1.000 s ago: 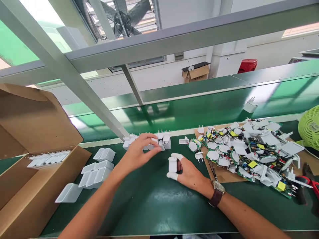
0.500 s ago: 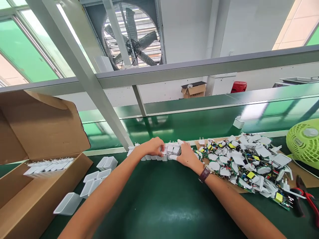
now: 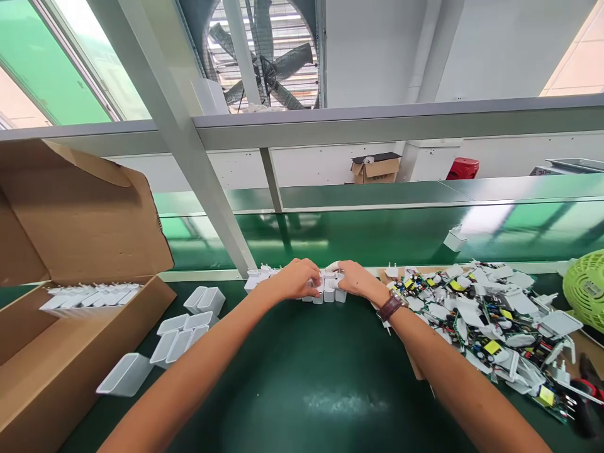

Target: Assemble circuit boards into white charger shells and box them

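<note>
A row of white plug adapters (image 3: 325,290) stands near the far edge of the green table (image 3: 302,390). My left hand (image 3: 296,279) curls over the left part of that row, fingers closed on the adapters. My right hand (image 3: 352,278), with white finger cots and a wristwatch, presses against the row's right end, fingers bent round the last adapters. More white adapters (image 3: 257,277) stick out to the left of my left hand.
An open cardboard box (image 3: 70,314) at left holds rows of white shells. Loose empty white shells (image 3: 182,327) lie beside it. A heap of circuit boards and white covers (image 3: 491,314) fills the right. A green fan (image 3: 585,289) and red-handled pliers (image 3: 589,377) sit far right.
My right hand carried a white adapter from mid-table up to the row and set it against the right end. My left hand closed over the row. The camera tilted up.
</note>
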The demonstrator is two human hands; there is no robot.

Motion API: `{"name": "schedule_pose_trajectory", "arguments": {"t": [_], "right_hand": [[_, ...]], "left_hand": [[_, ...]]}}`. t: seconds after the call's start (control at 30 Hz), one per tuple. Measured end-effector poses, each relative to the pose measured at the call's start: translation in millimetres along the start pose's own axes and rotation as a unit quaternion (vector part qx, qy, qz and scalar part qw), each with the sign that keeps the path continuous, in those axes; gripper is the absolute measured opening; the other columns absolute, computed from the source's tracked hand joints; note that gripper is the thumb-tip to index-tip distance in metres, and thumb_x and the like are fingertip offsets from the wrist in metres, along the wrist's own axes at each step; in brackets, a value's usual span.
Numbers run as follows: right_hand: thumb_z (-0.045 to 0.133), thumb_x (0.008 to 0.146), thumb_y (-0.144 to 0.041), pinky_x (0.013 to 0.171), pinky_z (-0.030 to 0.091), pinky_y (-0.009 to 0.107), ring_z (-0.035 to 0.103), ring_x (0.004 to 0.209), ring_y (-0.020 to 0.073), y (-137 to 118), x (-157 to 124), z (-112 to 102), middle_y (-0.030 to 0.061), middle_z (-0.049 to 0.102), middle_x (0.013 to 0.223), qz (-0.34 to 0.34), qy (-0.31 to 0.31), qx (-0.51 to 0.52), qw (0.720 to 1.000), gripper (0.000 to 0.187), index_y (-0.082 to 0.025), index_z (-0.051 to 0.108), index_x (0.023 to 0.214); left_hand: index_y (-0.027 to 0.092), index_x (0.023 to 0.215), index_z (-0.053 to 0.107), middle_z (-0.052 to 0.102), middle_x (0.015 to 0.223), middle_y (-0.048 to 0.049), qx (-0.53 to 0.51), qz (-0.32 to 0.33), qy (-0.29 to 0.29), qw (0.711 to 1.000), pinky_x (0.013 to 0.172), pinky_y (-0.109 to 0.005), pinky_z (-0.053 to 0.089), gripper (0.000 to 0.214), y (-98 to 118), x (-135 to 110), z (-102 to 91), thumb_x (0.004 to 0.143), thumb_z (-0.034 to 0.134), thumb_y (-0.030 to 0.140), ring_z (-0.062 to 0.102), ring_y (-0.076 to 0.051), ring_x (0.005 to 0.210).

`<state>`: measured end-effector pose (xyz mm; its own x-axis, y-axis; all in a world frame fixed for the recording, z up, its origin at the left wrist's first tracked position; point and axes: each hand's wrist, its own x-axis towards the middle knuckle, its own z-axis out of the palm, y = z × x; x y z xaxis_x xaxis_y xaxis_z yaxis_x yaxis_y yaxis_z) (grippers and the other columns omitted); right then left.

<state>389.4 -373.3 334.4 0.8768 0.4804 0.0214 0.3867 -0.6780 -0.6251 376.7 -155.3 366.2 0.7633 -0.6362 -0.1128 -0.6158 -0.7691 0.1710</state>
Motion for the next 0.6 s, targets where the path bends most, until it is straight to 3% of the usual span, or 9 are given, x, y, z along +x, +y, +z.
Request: {"name": "schedule_pose_trajectory", "arguments": {"t": [0.2,0.3,0.4,0.5,0.6], "right_hand": [[0.058,0.073,-0.001,0.071,0.049,0.024,0.072,0.084,0.0221,4,11,-1,0.0056,0.081,0.101,0.033,-0.043,-0.011,0.998,0.05,-0.019,0.078,0.115],[0.06,0.075,-0.003,0.078,0.051,0.027,0.072,0.092,0.0249,3,9,-2,0.0078,0.08,0.108,0.037,-0.045,-0.019,0.998,0.047,-0.019,0.078,0.115],[0.066,0.08,-0.011,0.094,0.052,0.033,0.069,0.114,0.0285,1,1,-5,0.0109,0.072,0.134,0.038,-0.031,-0.018,0.999,0.058,-0.021,0.066,0.137],[0.071,0.083,-0.021,0.104,0.05,0.039,0.063,0.128,0.0323,1,-10,-9,0.0163,0.06,0.149,0.052,-0.024,-0.014,0.998,0.074,-0.017,0.049,0.154],[0.082,0.075,-0.026,0.108,0.048,0.041,0.057,0.135,0.0357,-1,-18,-10,0.0194,0.055,0.153,0.053,-0.039,-0.011,0.998,0.088,-0.014,0.047,0.154]], "left_hand": [[0.02,0.093,0.077,0.073,0.12,-0.0114,0.002,-0.002,0.012,1.0,0.107,-0.041,0.043,0.018,3,2,11.7,0.088,0.074,0.037,0.062,-0.03,0.12],[0.022,0.093,0.078,0.072,0.125,-0.0102,0.004,0.012,0.004,1.0,0.115,-0.044,0.037,0.02,7,-1,4.2,0.089,0.074,0.041,0.057,-0.032,0.129],[0.024,0.1,0.079,0.063,0.144,-0.008,-0.021,0.005,0.036,0.999,0.122,-0.045,0.031,0.028,-1,-14,-17.9,0.089,0.073,0.049,0.047,-0.033,0.143],[0.025,0.134,0.066,0.049,0.159,-0.0101,-0.06,-0.079,0.08,0.992,0.119,-0.045,0.036,0.06,-27,-38,-42.3,0.086,0.071,0.061,0.043,-0.034,0.147],[0.024,0.158,0.038,0.04,0.164,-0.0161,-0.043,-0.197,-0.005,0.98,0.115,-0.048,0.041,0.105,-57,-63,-50.4,0.069,0.085,0.055,0.04,-0.041,0.148]]}}
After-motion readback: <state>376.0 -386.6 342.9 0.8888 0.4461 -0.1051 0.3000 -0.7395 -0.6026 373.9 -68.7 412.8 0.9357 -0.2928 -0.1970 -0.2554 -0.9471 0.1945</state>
